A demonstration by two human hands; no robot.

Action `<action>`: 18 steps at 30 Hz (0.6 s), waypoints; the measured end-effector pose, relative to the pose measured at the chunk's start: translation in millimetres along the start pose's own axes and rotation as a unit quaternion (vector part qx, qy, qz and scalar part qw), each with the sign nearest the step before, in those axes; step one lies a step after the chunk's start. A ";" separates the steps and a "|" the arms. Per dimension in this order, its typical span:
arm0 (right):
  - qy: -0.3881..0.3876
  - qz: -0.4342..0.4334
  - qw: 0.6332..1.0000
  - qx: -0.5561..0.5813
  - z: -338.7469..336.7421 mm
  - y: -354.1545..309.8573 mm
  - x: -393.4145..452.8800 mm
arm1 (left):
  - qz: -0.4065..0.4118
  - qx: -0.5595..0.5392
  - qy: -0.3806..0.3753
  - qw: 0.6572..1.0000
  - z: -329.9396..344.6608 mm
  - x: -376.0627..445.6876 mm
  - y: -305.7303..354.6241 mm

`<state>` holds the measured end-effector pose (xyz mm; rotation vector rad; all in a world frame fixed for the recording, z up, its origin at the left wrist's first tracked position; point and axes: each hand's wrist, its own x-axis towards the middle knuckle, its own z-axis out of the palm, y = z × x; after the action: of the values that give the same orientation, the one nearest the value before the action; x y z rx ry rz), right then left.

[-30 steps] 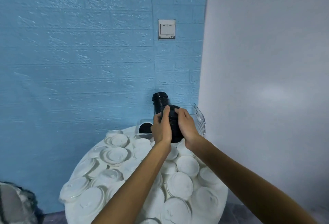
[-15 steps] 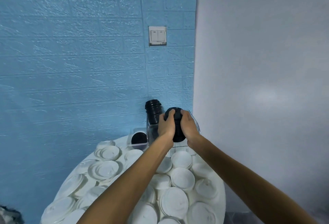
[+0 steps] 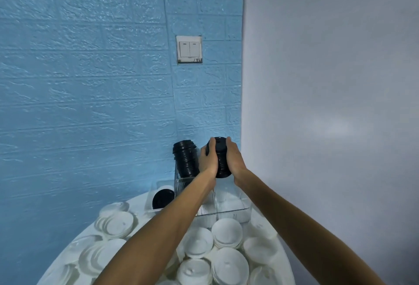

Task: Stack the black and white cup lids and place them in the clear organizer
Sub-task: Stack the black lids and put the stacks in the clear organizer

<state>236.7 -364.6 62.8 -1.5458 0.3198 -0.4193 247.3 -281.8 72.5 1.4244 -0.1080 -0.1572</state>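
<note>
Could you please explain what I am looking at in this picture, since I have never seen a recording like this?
There is no machine here: a person wears a wide-angle camera on the head, so you look forward and down along both bare arms. The left hand and the right hand together grip a stack of black lids, holding it above the clear organizer at the far edge of the round white table. A second black stack already stands in the organizer, and one black lid lies in a clear compartment to its left. Many white lids lie scattered and partly piled on the table. Behind it are a blue textured wall with a light switch, and a plain wall to the right.
</note>
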 end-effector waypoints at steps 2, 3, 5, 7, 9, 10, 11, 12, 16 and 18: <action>-0.008 -0.001 1.000 -0.006 -1.4 6.3 13.2 | -0.006 -0.002 -0.015 1.000 1.8 10.6 -5.4; -0.012 0.000 1.000 -0.011 -2.6 8.2 18.3 | -0.010 -0.006 -0.021 1.000 2.6 15.4 -8.3; -0.021 0.003 0.999 -0.025 -5.3 11.4 29.7 | -0.014 -0.017 -0.026 0.999 4.5 24.7 -13.8; -0.033 0.007 0.999 -0.032 -9.5 13.4 39.2 | -0.018 -0.023 -0.030 0.999 6.5 32.4 -18.3; -0.041 0.014 0.999 -0.031 -13.9 16.2 46.6 | -0.022 -0.030 -0.033 0.999 8.7 38.4 -21.4; -0.042 0.017 0.998 -0.031 -15.8 18.7 49.8 | -0.027 -0.033 -0.036 0.998 10.1 40.9 -23.0; -0.042 0.019 0.998 -0.032 -17.2 21.3 52.6 | -0.033 -0.036 -0.040 0.998 12.0 43.2 -24.2; -0.038 0.019 0.998 -0.035 -18.2 24.4 55.2 | -0.040 -0.039 -0.044 0.997 13.9 45.9 -25.6; -0.027 0.018 0.999 -0.036 -20.7 30.7 62.2 | -0.053 -0.025 -0.047 0.997 19.4 57.7 -29.4; -0.028 0.021 0.999 -0.036 -21.3 31.6 65.3 | -0.056 -0.016 -0.052 0.997 19.5 62.3 -30.0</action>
<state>287.0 -413.8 35.1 -1.6163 0.3256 -0.3334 304.0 -315.7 44.4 1.3917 -0.1117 -0.3244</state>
